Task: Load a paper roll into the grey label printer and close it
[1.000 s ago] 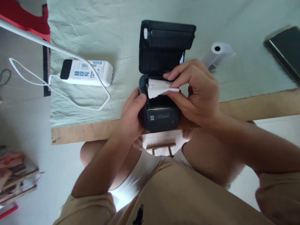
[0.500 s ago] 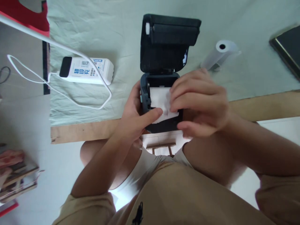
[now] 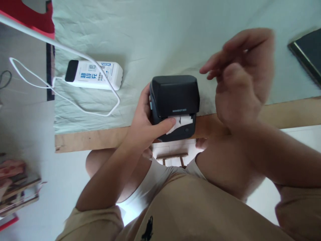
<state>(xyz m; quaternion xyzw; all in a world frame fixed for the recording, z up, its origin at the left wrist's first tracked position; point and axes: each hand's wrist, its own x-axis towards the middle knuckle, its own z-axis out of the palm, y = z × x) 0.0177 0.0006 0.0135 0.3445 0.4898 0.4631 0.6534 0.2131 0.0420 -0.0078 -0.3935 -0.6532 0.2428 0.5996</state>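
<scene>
A small black label printer [image 3: 175, 92] rests at the table's front edge with its lid down. My left hand [image 3: 143, 125] grips it from the left side, fingers around the body. The left thumb presses on a white paper strip [image 3: 178, 126] that sticks out of the front slot below the lid. To the right of the printer, my right hand [image 3: 244, 77] is raised over the table, apart from the printer. Its fingers are loosely bent with the thumb apart, and nothing shows in them. The white paper roll that stood there is hidden behind this hand.
A white power bank [image 3: 94, 75] lies on the left of the green cloth, with a white cable [image 3: 107, 112] looping over it. At the far right is a dark flat object [image 3: 307, 55]. A wooden edge [image 3: 92, 140] runs along the table front. Something red [image 3: 30, 15] sits top left.
The printer's lid has swung down from upright to shut, covering the paper inside. My right hand has left the printer and moved right and up. My left hand stays in place.
</scene>
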